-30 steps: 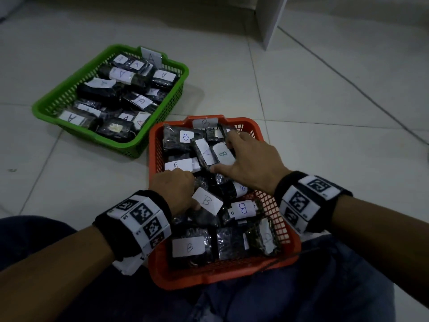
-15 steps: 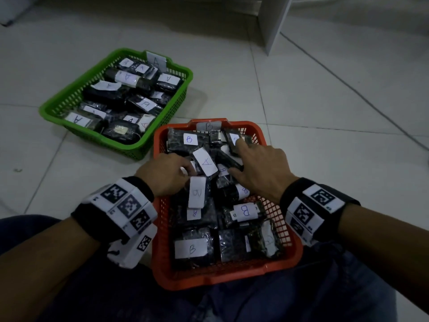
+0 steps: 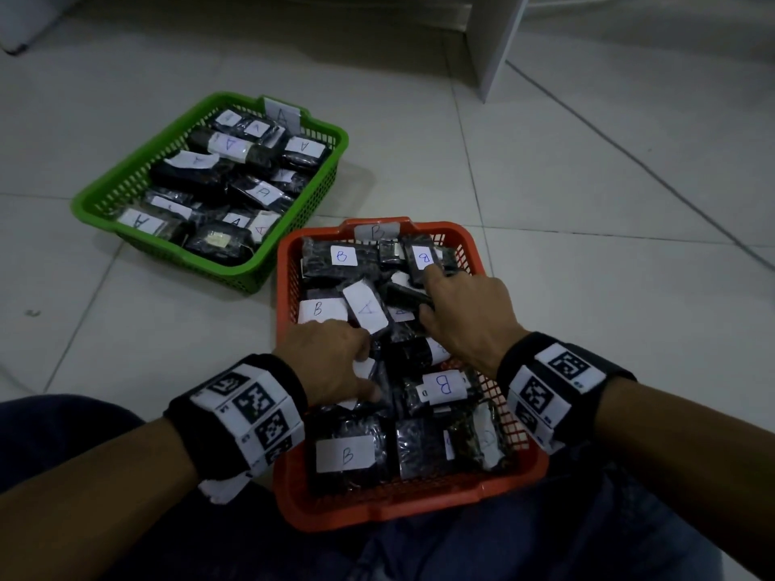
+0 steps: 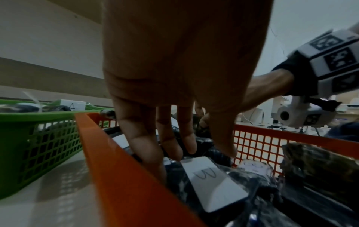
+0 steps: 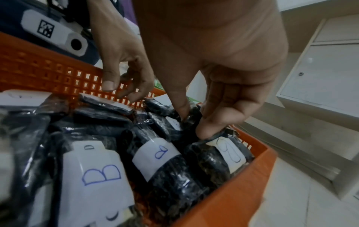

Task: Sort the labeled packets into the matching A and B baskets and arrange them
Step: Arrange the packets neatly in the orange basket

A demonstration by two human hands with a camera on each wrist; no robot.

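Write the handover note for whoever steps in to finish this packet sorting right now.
Left hand: fingers down among the packets in the orange B basket; a grasp is not clear.
Right hand: pinches a dark packet near that basket's far end.
Done: green A basket shows only A labels.
Left: one A-labelled packet lies in the B basket between the hands; it belongs in the green one. Then straighten the B packets, which lie jumbled.

Black wristbands (image 3: 235, 429) with white square-code tags, dark blue trousers (image 3: 545, 551)
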